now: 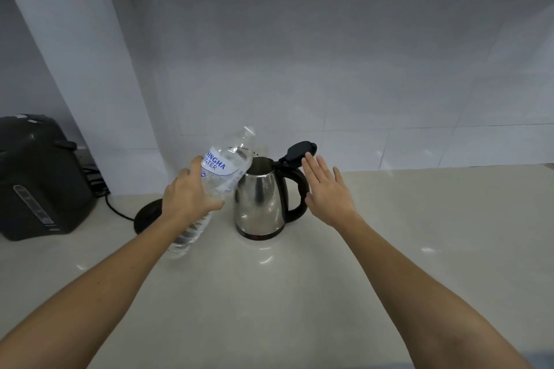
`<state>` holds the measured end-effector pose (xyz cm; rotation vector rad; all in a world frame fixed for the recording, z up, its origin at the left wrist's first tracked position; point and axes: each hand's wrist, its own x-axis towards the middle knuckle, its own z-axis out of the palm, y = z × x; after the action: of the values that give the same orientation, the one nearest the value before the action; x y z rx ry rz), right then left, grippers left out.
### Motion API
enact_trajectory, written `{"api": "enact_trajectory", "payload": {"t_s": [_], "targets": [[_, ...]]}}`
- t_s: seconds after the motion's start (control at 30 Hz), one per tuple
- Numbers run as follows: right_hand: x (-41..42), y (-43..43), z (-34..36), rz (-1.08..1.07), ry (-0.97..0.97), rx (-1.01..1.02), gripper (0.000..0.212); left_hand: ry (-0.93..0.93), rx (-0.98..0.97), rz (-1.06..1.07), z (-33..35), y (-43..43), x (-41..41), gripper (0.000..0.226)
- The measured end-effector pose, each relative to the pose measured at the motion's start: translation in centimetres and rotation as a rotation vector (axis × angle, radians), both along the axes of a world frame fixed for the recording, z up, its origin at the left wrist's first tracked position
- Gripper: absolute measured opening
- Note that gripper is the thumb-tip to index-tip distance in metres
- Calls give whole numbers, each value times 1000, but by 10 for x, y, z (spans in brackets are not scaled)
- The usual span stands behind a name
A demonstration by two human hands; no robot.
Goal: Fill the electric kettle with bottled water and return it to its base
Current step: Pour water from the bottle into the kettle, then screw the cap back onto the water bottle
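A steel electric kettle (259,204) with a black handle stands on the counter, its black lid (299,151) flipped up. My left hand (187,195) is shut on a clear plastic water bottle (223,169) with a white and blue label, tilted with its neck up and to the right, near the kettle's open mouth. My right hand (328,189) hovers open, fingers spread, just right of the handle and lid. The round black kettle base (147,216) lies on the counter to the left, partly hidden behind my left wrist.
A black hot-water dispenser (42,177) stands at the far left, with a black cord (115,210) running along the counter towards the base. The beige counter (419,219) meets a white tiled wall behind.
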<state>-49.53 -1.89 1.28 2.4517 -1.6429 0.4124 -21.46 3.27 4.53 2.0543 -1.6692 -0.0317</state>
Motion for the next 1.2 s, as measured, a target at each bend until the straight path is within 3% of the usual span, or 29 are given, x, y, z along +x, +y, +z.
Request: {"api": "enact_trajectory", "payload": {"t_s": [0.17, 0.3, 0.4, 0.6, 0.77, 1.03, 1.2], "targets": [[-46, 16, -31, -22, 13, 63, 74, 346, -151, -28, -18, 26, -59, 100], [-82, 34, -60, -66, 46, 201, 70, 498, -213, -33, -33, 39, -106, 93], [-107, 48, -84, -115, 63, 302, 70, 578, -213, -52, -45, 44, -133, 102], [-143, 65, -120, -198, 72, 549, 63, 670, -217, -90, -59, 52, -184, 102], [-160, 73, -138, -161, 47, 639, 57, 771, -236, -30, -80, 50, -215, 98], [-167, 73, -154, -121, -38, 465, 39, 794, -253, 30, -98, 52, -225, 105], [-158, 62, -149, -195, -215, 528, 30, 786, -248, 10, -102, 57, -226, 109]]}}
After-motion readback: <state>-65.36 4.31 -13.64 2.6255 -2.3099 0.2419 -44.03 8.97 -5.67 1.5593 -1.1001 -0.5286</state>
